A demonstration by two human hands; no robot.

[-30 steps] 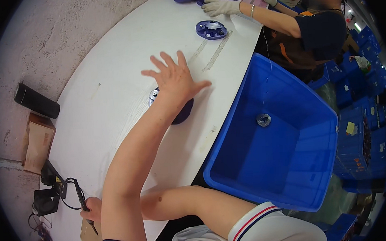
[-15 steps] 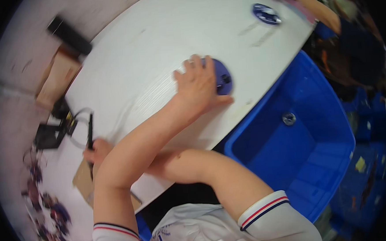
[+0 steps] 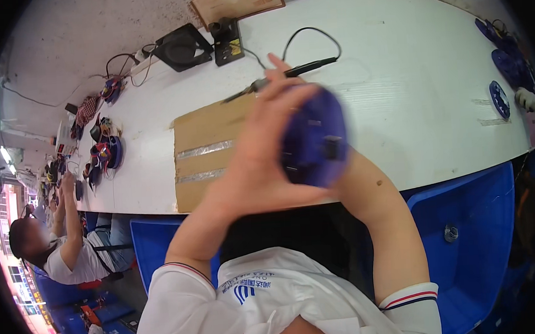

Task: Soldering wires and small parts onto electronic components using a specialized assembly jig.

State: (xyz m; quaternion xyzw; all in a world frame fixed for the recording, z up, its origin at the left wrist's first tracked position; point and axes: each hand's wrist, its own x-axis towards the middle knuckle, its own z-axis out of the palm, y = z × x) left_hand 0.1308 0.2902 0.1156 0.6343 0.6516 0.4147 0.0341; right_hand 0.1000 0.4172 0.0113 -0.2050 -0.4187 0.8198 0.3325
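Note:
My left hand (image 3: 248,159) is closed on a round purple disc-shaped part (image 3: 316,133) with small black fittings, held above the table edge and blurred by motion. Behind it, largely hidden by the left hand and the disc, my right hand (image 3: 278,66) grips a soldering iron (image 3: 315,65). The iron's black handle points right, while its metal tip lies over the far edge of a cardboard sheet (image 3: 201,131). My right forearm passes behind the disc.
A black fan (image 3: 182,48) and a soldering-iron stand (image 3: 228,44) are at the back left. Blue bins (image 3: 466,204) stand below the near edge. Another purple round part (image 3: 500,99) lies far right, near a gloved hand (image 3: 528,99). A co-worker (image 3: 80,255) sits at left.
My left hand has lifted the purple disc off the table and brought it closer. The view has swung left. The soldering iron stays in my right hand.

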